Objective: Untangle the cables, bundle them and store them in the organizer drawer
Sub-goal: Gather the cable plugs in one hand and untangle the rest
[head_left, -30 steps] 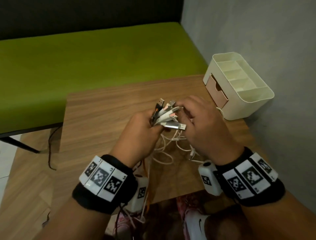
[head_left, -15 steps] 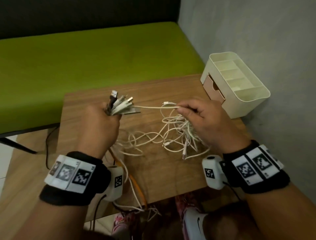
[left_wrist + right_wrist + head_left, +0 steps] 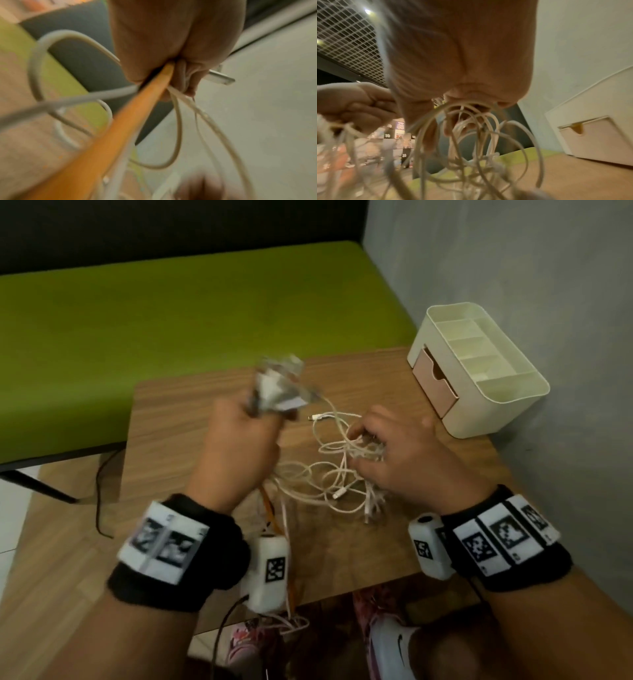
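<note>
A tangle of white cables (image 3: 325,474) lies on the wooden table (image 3: 178,419). My left hand (image 3: 260,419) is raised above it and grips a blurred bunch of plug ends (image 3: 277,390). In the left wrist view the fist (image 3: 171,54) is closed round an orange cable (image 3: 137,115) and white cables, with one plug (image 3: 221,78) sticking out. My right hand (image 3: 363,440) is down in the tangle, its fingers curled through white loops (image 3: 471,121). The cream organizer (image 3: 496,405) with its pink drawer (image 3: 435,381) slightly open stands at the back right.
A green bench (image 3: 171,313) runs behind the table, and a grey wall (image 3: 513,268) is to the right. The orange cable (image 3: 270,515) hangs over the table's near edge. A loose white plug end (image 3: 313,417) lies between my hands. Shoes (image 3: 394,645) show below.
My hands pulled apart, then the left hand swung back toward the middle with the plug bunch. The right hand let go of the stretched cable end and dropped into the tangle.
</note>
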The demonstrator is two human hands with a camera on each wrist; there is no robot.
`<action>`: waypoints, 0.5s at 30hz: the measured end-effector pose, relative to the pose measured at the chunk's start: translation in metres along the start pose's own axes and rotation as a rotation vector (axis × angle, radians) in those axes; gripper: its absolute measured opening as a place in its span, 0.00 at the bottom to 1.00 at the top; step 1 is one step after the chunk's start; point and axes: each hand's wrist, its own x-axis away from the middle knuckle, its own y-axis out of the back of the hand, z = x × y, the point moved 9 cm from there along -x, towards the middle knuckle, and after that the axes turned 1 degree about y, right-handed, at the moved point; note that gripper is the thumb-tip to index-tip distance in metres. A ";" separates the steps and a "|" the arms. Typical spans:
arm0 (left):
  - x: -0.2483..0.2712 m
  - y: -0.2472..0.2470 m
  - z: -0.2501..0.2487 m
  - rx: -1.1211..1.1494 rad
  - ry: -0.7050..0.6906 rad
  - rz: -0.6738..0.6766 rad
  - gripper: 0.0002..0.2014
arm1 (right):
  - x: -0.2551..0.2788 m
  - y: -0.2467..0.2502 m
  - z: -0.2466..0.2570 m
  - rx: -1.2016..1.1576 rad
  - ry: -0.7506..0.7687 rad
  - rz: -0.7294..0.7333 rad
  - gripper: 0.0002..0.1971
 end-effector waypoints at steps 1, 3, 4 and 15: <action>-0.003 0.018 0.000 0.141 0.022 -0.089 0.10 | 0.002 -0.003 -0.011 0.032 -0.054 0.070 0.10; -0.005 0.040 0.003 0.355 0.046 -0.150 0.11 | 0.005 0.000 -0.029 0.047 -0.125 0.126 0.12; -0.006 0.046 0.006 0.393 0.051 -0.161 0.12 | 0.006 0.003 -0.035 0.049 -0.147 0.136 0.12; -0.004 0.034 0.034 -0.690 0.266 0.007 0.09 | 0.004 0.029 -0.016 -0.423 -0.034 -0.089 0.07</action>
